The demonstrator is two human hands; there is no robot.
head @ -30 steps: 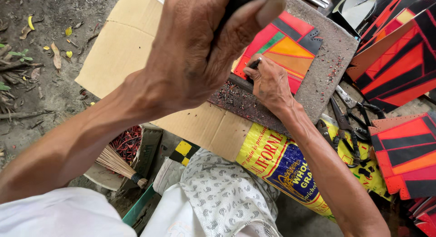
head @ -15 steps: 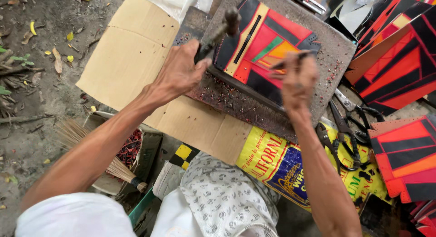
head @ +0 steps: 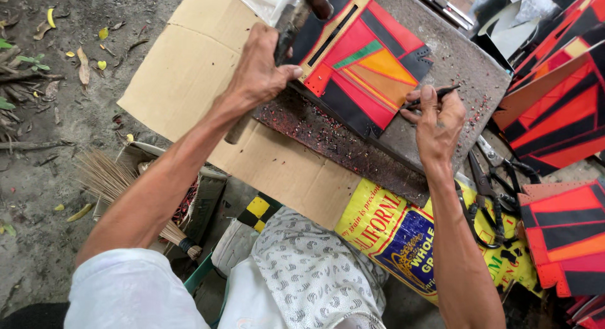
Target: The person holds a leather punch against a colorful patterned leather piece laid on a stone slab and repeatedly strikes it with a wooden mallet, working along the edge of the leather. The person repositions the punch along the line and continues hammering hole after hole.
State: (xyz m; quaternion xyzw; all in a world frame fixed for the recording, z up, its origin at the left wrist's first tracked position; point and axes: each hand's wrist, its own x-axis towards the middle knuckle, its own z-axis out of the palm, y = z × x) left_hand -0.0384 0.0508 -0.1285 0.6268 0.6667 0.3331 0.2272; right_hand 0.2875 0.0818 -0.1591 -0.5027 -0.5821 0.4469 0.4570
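Presently listed: left hand [head: 261, 67], clenched round the wooden handle of a hammer [head: 287, 33], head raised near the top edge of view. Right hand [head: 438, 124], pinching a slim dark punch [head: 435, 94] between fingertips, its tip set at the lower right edge of a patchwork panel [head: 359, 61] in red, orange, black and green. Panel lies flat on a grey slab [head: 466, 64] speckled with small punchings, the slab resting on cardboard [head: 183, 77]. Nearby: further red-and-black panels [head: 554, 115] to the right, pliers [head: 488, 196] on a yellow printed sack [head: 391, 228], a straw broom [head: 120, 184] lower left.

Risk, as judged: fingertips sit close to the punch's struck end; a glancing blow could catch them, or tilt the punch and mar the panel's edge.
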